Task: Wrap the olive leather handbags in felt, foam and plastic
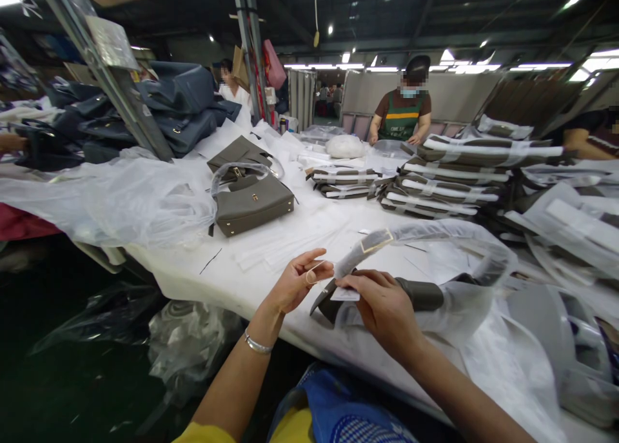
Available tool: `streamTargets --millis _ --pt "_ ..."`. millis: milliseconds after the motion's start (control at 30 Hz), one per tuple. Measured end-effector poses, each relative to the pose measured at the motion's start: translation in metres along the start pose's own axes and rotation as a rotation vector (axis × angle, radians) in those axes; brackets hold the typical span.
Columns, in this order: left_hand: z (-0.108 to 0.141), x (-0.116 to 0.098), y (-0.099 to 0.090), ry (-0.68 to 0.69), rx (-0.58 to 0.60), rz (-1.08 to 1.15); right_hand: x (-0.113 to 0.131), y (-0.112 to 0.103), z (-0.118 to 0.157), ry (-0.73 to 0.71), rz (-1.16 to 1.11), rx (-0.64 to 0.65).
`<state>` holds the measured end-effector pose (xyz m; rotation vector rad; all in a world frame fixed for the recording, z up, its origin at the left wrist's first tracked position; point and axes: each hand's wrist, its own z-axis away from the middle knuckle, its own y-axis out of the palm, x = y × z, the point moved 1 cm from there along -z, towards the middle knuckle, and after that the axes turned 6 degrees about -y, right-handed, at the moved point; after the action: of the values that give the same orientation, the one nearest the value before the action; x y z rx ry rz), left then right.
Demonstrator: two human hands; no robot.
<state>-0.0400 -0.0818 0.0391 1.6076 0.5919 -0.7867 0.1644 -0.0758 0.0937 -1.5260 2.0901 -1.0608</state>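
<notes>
My left hand (pixel 300 280) has a thin pale string (pixel 314 272) looped at its curled fingers. Close by on the right, my right hand (pixel 387 304) pinches a small white tag (pixel 345 295). Both hands are over a dark olive handbag (pixel 420 295) at the table's near edge, partly covered by white wrapping. Its handle (pixel 447 233), sleeved in translucent wrap with a tan-edged rectangular patch, arches up behind my right hand. Whether the string is joined to the tag, I cannot make out.
Olive handbags (pixel 256 204) rest farther back on the white-covered table (pixel 193 262). Wrapped bag parts are stacked (pixel 445 178) at the right. Navy bags (pixel 178 101) are piled at the left beside a metal post (pixel 116 82). A co-worker (pixel 403 111) stands across the table.
</notes>
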Motion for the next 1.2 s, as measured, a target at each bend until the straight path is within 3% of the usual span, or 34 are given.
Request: streamTargets --millis 267,433,567,700,800,967,1100,1200 --pt "0.008 -0.009 0.002 0.102 0.115 -0.193 0.015 0.002 -0.016 0.073 0.255 -0.016" --pt "0.014 -0.015 0.014 0.179 0.019 -0.416 0.023 0.003 -0.022 0.049 0.319 0.046" --pt "0.021 -0.022 0.031 0.329 -0.081 -0.796 0.020 0.004 -0.020 0.020 0.225 0.073" --pt "0.034 -0.021 0.035 0.427 -0.210 -1.030 0.013 0.001 -0.012 0.019 0.016 -0.079" --pt "0.046 -0.007 0.030 0.380 -0.316 -1.008 0.010 0.000 -0.004 0.194 -0.062 -0.233" --pt "0.062 0.023 0.021 0.261 -0.496 -0.789 0.008 0.013 -0.003 0.388 -0.163 -0.229" --pt "0.064 0.024 0.027 0.350 -0.486 -0.858 0.007 0.019 -0.012 0.418 -0.298 -0.135" --pt "0.058 0.014 0.037 0.459 -0.470 -0.905 0.004 0.019 -0.015 0.439 -0.373 -0.138"
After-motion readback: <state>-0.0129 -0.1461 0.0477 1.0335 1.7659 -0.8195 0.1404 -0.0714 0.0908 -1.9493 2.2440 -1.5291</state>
